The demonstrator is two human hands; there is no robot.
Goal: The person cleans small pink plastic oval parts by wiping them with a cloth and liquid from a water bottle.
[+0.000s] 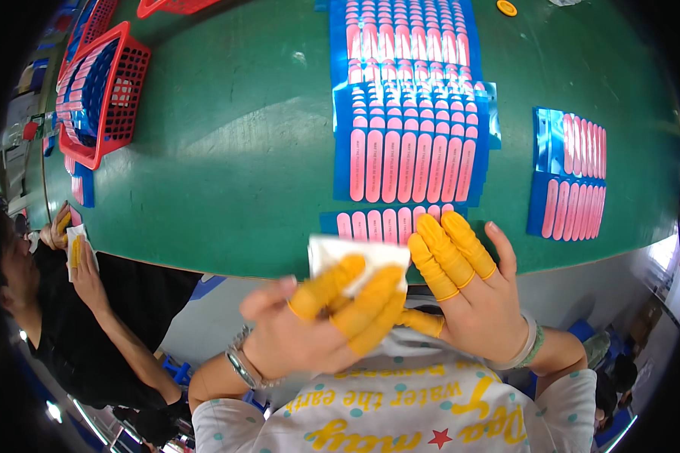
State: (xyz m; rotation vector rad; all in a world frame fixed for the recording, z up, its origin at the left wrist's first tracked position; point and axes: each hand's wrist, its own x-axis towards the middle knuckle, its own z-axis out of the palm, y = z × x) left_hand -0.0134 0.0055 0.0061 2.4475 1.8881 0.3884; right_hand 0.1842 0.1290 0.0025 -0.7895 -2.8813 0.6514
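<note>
Yellow finger cots cover most fingers of both my hands. My left hand [332, 321], a little blurred, has a folded white cloth [326, 254] under its fingers. The cloth lies over the near part of a blue sheet bearing a row of pink rounded strips [374, 224], at the table's near edge. On the right end of that sheet rest the outstretched fingers of my right hand [472, 291]. Just beyond is a stack of overlapping blue sheets with the same pink strips [406, 166], their far parts shiny with glare.
Two smaller blue pieces with pink strips [574, 208] lie at the right of the green table [234, 136]. A red basket [121, 98] at the far left holds more sheets. Another person's hand [88, 275] works with a white cloth at the left. A yellow ring [507, 7] lies far off.
</note>
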